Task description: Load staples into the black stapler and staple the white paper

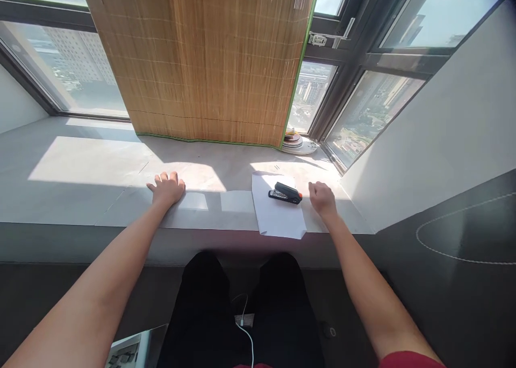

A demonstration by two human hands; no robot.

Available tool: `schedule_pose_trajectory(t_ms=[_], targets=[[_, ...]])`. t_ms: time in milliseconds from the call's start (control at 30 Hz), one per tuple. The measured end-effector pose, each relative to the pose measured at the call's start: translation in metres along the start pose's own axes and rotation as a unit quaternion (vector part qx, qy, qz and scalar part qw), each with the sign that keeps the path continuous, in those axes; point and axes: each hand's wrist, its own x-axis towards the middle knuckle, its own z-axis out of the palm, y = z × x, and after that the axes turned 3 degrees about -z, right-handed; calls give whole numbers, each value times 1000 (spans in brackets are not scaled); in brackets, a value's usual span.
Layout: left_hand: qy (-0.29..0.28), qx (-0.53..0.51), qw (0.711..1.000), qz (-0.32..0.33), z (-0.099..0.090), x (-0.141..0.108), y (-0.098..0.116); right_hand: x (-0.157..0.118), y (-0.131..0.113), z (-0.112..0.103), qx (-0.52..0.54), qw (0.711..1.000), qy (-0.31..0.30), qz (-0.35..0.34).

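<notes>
Left hand (166, 189): fingers spread, palm down on the windowsill (133, 209), left of the frame's middle, holding nothing. Right hand (322, 198): fingers curled into a loose fist on the sill, right of centre; can't tell if anything is inside. Nearest to it, just left and apart: black stapler (287, 195), lying on its side, orange-red bit at its right end. Stapler sits wholly on white paper (282, 223), right of centre; paper's lower edge overhangs the sill's front edge, bottom corners slightly bent. Left hand is well apart from both. Further out: stacked plates (299, 146) in the sill's far corner, upper right of centre. Bamboo blind (209, 61), green-edged, fills the upper middle, windows either side. Bottom middle: black trousers (201, 314) with a white cable (250, 342) between the legs. Red sleeve (409, 360) at lower right.
</notes>
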Motion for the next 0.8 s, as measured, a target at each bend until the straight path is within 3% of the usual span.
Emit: schedule_pose_trajectory(t_ms=[100,167,233,333,433,567,800], targets=[[-4,9,1000,1,-1,-1,1,6,26,6,-52,990,-84,96],[-7,12,1000,0,-2,-1,2,11,29,13,-42,993,-80,73],[-10,13,1000,-4,-3,-2,3,21,24,17,8,999,-36,15],[-9,9,1000,-7,-5,-4,4,45,4,19,100,990,22,-100],[-1,-2,1000,-5,-6,-5,4,72,-24,17,119,978,-15,-173],[4,-3,1000,-4,-5,-5,4,92,-58,19,70,978,-86,-179],[-7,8,1000,-13,-4,-5,4,100,-98,39,52,980,-96,-166]])
